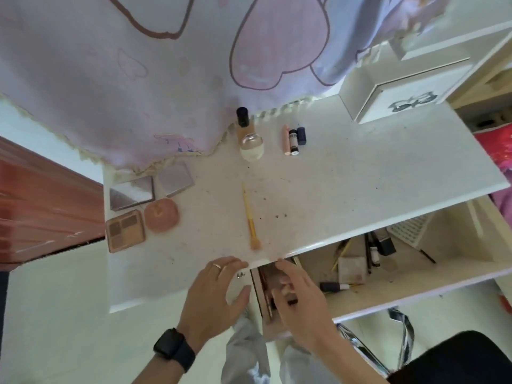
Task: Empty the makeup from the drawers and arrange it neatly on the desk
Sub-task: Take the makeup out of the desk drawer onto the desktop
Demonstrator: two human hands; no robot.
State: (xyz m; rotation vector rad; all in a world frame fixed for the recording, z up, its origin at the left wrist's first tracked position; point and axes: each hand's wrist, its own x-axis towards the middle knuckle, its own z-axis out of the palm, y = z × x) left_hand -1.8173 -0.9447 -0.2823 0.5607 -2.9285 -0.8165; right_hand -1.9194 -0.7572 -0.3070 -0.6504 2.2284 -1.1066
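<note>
Makeup lies partly on the white desk (360,189) and partly in the open drawer (457,253) under the right part of its front edge. Near the left edge are one open eyeshadow palette (126,231), one square compact (175,180) and one pink round puff (161,215). One yellow brush (250,217) lies by the middle of the front edge. At the back edge stand two bottles (251,147), with three small tubes (293,142) beside them. The drawer holds more pieces, too blurred to count. The left hand (219,292) is at the front edge, fingers loose and spread, holding nothing. The right hand (302,297) reaches into the drawer's left end; I cannot tell if its fingers hold something.
</note>
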